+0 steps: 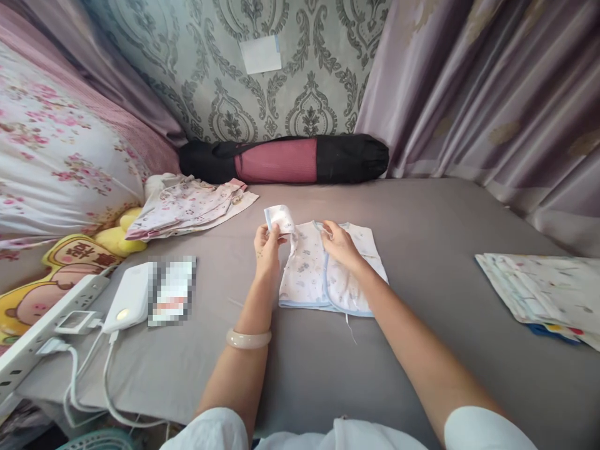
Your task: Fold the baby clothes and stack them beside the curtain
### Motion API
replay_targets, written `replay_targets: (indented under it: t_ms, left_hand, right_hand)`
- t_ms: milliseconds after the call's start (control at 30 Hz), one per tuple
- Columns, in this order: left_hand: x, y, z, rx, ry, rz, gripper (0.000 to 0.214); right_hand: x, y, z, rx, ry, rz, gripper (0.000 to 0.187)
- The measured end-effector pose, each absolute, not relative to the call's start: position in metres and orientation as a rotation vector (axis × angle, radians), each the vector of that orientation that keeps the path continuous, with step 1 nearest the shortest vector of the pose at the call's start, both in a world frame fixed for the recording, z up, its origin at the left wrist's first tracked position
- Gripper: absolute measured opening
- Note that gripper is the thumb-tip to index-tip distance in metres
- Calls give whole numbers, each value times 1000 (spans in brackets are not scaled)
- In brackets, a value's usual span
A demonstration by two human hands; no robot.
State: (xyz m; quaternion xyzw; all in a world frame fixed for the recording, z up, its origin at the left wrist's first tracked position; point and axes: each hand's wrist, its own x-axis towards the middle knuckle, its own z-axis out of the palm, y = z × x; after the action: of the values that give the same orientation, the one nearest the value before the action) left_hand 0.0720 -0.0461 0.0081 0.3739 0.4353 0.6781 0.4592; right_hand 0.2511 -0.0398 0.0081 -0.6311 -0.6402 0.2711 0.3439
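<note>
A small white baby garment (pixel 304 281) with blue trim and a fine print lies flat on the grey bed sheet (pixel 422 237) in front of me. My left hand (pixel 267 245) pinches its left sleeve and lifts that sleeve up off the sheet. My right hand (pixel 338 244) presses down on the garment near its neckline, fingers closed on the fabric's edge. A pale bangle (pixel 248 339) sits on my left wrist.
A pink-printed garment (pixel 187 206) lies at the back left beside a yellow plush toy (pixel 119 236). Folded printed cloths (pixel 544 294) are stacked at the right. A black and pink roll bag (pixel 285 159) lies along the wall. A power strip (pixel 51 319), a white power bank (pixel 129 297) and cables sit at the left.
</note>
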Motion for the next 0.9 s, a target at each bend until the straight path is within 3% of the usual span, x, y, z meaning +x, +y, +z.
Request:
replay_targets:
  t_ms: [233, 667, 900]
  left_hand:
    - [92, -58, 7, 1164, 1138, 1614, 32]
    - [113, -68, -2, 1445, 1051, 1381, 26]
    - [106, -66, -5, 1441, 1259, 1392, 18]
  right_hand:
    - [273, -50, 10, -1477, -1053, 1153, 32]
    - [284, -45, 0, -1393, -1011, 1255, 36]
    - [285, -45, 4, -1378, -1042, 1249, 39]
